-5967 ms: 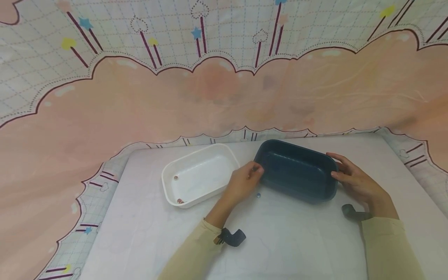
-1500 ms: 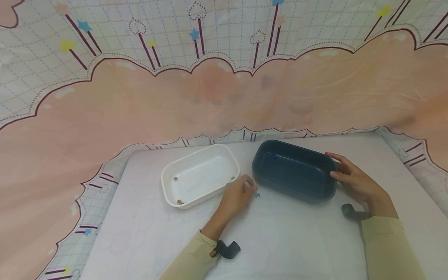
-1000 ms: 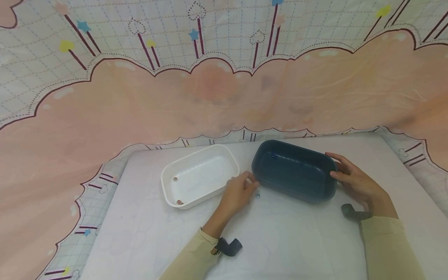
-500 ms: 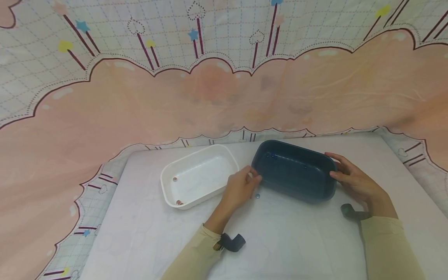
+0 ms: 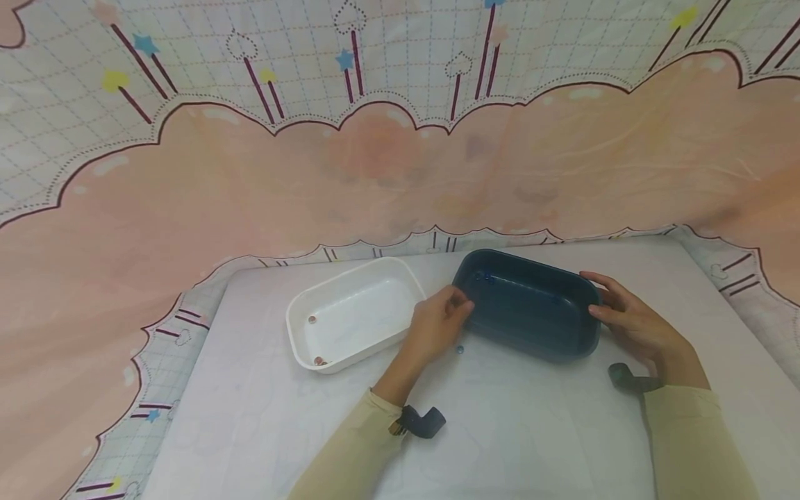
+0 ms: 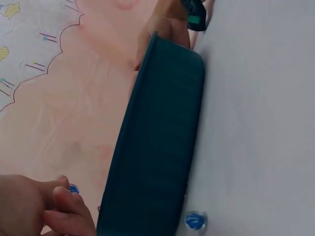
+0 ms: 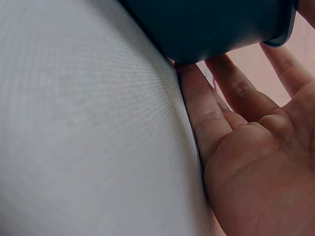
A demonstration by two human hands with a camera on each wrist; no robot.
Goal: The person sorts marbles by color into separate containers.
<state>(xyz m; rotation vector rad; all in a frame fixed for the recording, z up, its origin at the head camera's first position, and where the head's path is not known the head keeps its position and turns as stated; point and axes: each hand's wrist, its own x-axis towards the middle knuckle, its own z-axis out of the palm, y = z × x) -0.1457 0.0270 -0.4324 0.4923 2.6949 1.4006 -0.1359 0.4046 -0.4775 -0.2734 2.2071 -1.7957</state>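
Over the left end of a dark blue dish (image 5: 525, 340), my left hand (image 5: 436, 323) pinches a blue-and-clear marble (image 6: 74, 189) between thumb and fingertips. The marble shows only in the left wrist view. My right hand (image 5: 644, 330) holds the dish's right end, thumb over the rim and fingers against the outer wall; several of those fingers (image 7: 202, 98) show under the dish's edge in the right wrist view. Some blue marbles (image 5: 489, 279) lie inside the dish, hard to make out. Another blue marble (image 5: 460, 349) sits on the table just in front of it.
A white dish (image 5: 350, 361) stands to the left, with reddish-brown marbles (image 5: 312, 319) along its left side and front corner. Both dishes rest on a white-covered table (image 5: 512, 430). A patterned curtain (image 5: 375, 173) hangs close behind the table's back edge.
My left hand was low between the two dishes near the table; it has risen rightward over the dark dish's rim. Blue marbles lie in that dish that were not visible earliest. Right hand unmoved.
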